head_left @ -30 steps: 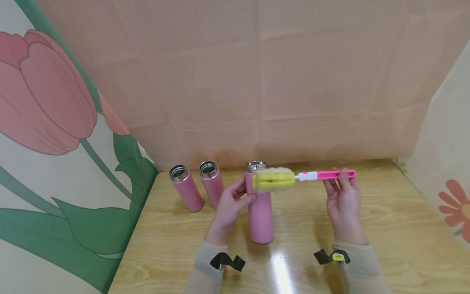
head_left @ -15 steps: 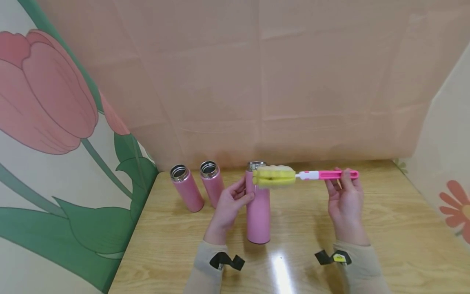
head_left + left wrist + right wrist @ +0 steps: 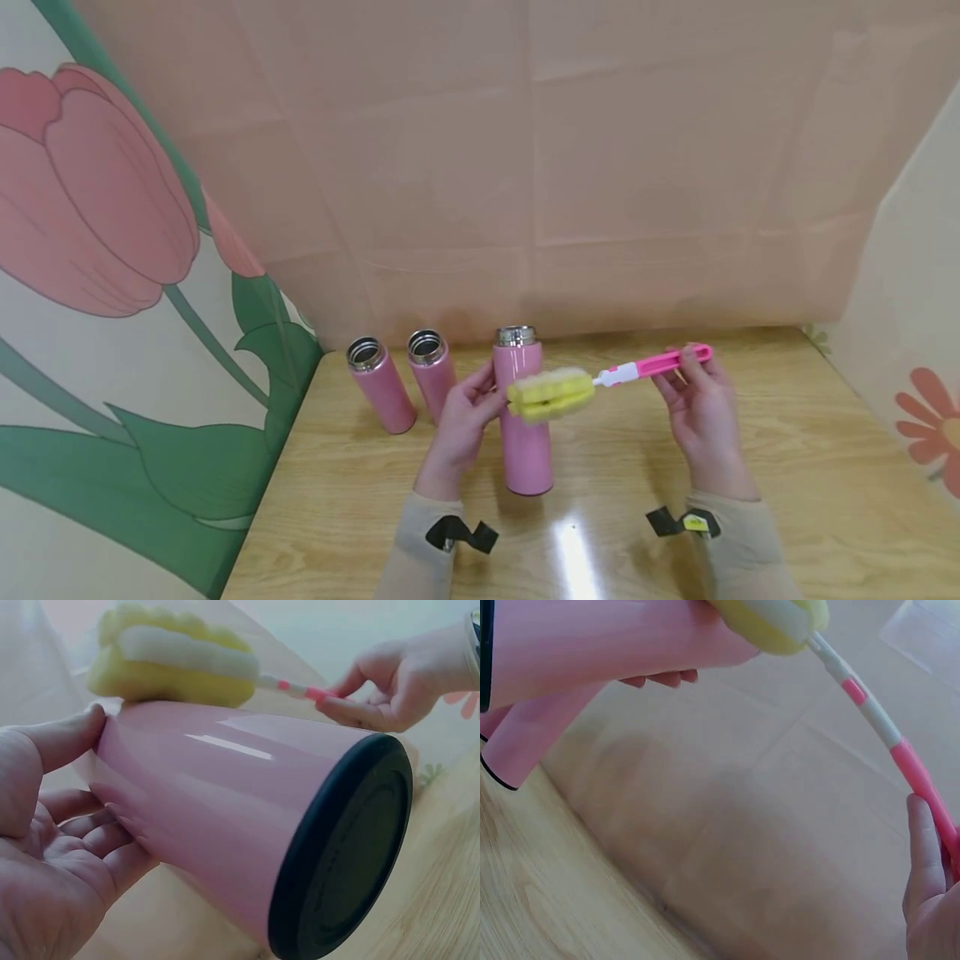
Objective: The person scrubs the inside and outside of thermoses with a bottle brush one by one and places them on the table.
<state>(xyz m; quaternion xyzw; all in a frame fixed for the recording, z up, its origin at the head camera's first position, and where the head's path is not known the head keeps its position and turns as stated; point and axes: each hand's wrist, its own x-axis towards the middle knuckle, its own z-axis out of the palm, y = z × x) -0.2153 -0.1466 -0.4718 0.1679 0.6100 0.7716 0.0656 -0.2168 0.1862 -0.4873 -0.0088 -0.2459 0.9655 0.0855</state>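
A tall pink thermos bottle (image 3: 527, 462) with a bare steel neck is held off the table in my left hand (image 3: 462, 425), thumb on the near side and fingers behind. Its dark base (image 3: 341, 851) faces the left wrist camera. My right hand (image 3: 705, 417) pinches the pink handle (image 3: 663, 362) of a sponge bottle brush between thumb and fingers. The yellow and white sponge head (image 3: 551, 395) lies across the bottle's side, just below its upper part. In the left wrist view the sponge (image 3: 172, 664) rests along the bottle's upper side.
Two shorter pink bottles (image 3: 382, 392), (image 3: 433, 375) stand uncapped at the back left of the wooden table (image 3: 337, 517). A pinkish cloth backdrop (image 3: 525, 167) hangs along the table's back edge. A wall with painted flowers (image 3: 112, 192) rises at the left.
The brush head has moved down the bottle's side, and the brush now slants with its handle end higher. The bottle has shifted slightly left.
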